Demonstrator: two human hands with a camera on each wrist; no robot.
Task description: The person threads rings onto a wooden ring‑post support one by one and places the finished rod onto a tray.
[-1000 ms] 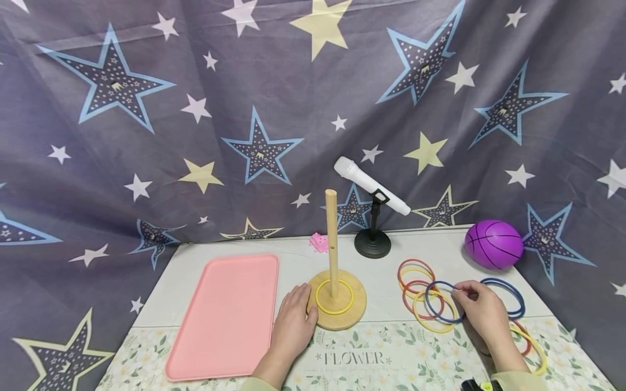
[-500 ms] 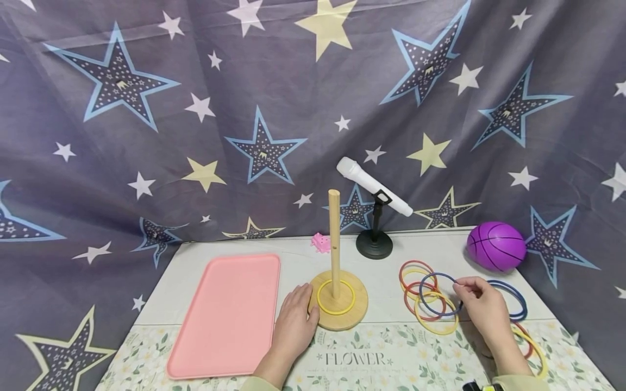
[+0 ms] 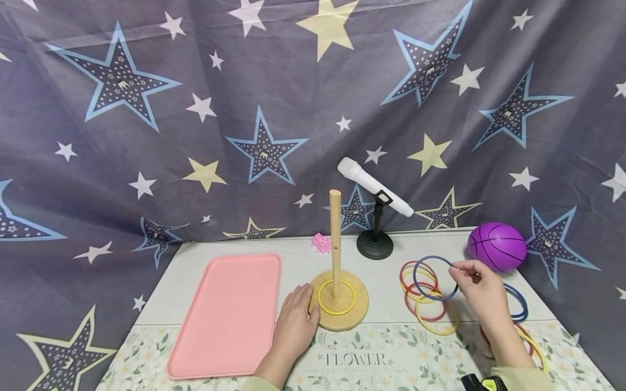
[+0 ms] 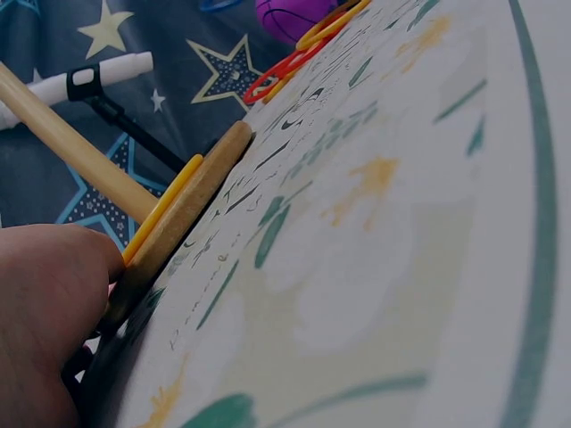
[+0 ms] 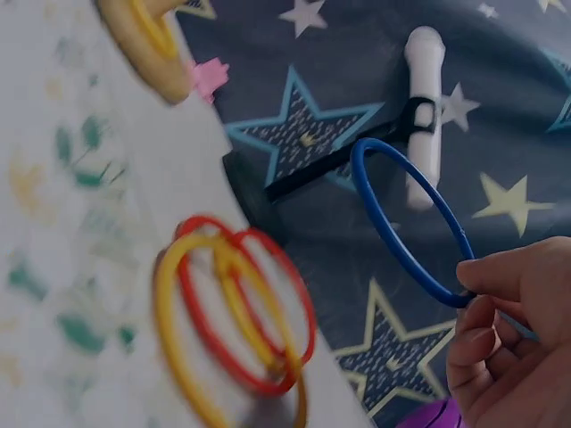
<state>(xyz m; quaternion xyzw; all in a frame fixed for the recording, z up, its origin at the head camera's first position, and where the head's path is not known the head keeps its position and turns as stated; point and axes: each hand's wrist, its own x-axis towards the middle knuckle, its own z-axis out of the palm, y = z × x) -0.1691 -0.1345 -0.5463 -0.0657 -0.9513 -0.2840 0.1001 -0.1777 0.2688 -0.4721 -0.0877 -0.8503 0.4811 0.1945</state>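
Between thumb and fingers, my right hand (image 3: pixel 481 293) pinches a blue ring (image 3: pixel 415 282) by its right edge. In the right wrist view this blue ring (image 5: pixel 390 234) hangs clear of the red and yellow rings (image 5: pixel 198 321), which lie overlapping on the table. My left hand (image 3: pixel 295 320) rests on the table, its fingertips touching the left edge of a round wooden base (image 3: pixel 361 309). From that base rises an upright wooden peg (image 3: pixel 336 244). Around the peg's foot lies one yellow ring (image 3: pixel 320 306); the left wrist view shows the yellow ring (image 4: pixel 163 207) flat on the base.
Left of the base lies a pink tray (image 3: pixel 225 320). Behind stand a white microphone (image 3: pixel 374 184) on a black stand (image 3: pixel 375 247) and a small pink toy (image 3: pixel 321 243). A purple ball (image 3: pixel 497 246) sits back right. Blue rings (image 3: pixel 523 305) and yellow and red rings (image 3: pixel 540 355) lie beside my right forearm.
My right hand has lifted the blue ring up off the pile of red and yellow rings and slightly away from me. The left hand stays at the base.
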